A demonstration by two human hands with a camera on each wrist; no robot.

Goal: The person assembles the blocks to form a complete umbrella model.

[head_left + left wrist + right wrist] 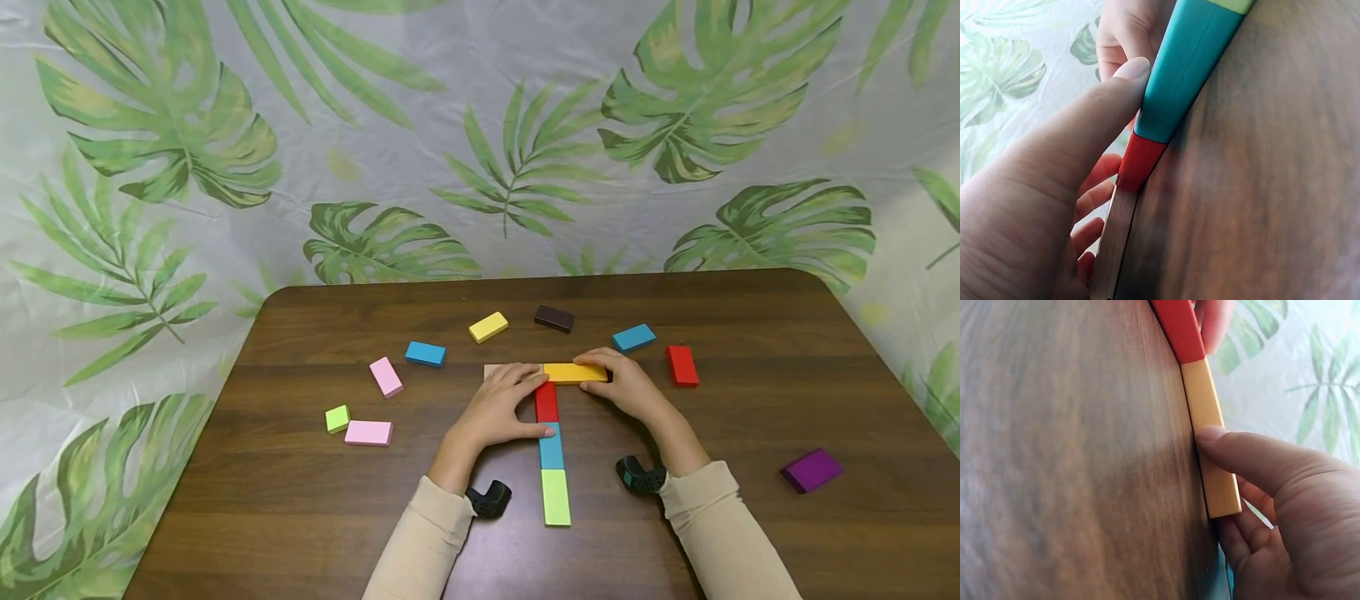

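Several flat wooden blocks form a T on the table. My right hand pinches the yellow-orange block by its long sides near its right end, thumb on the near side. In the right wrist view, that block meets the red block. My left hand lies over the plain wood block, which it partly hides. Its fingers reach the top of the T, and its thumb touches the blue block. A red block stands above the blue one, and a lime green block lies below.
Around the T lie pink blocks, a small lime block, blue blocks, a yellow block, a dark brown block, a red block and a purple block. A leaf-print cloth hangs behind the table.
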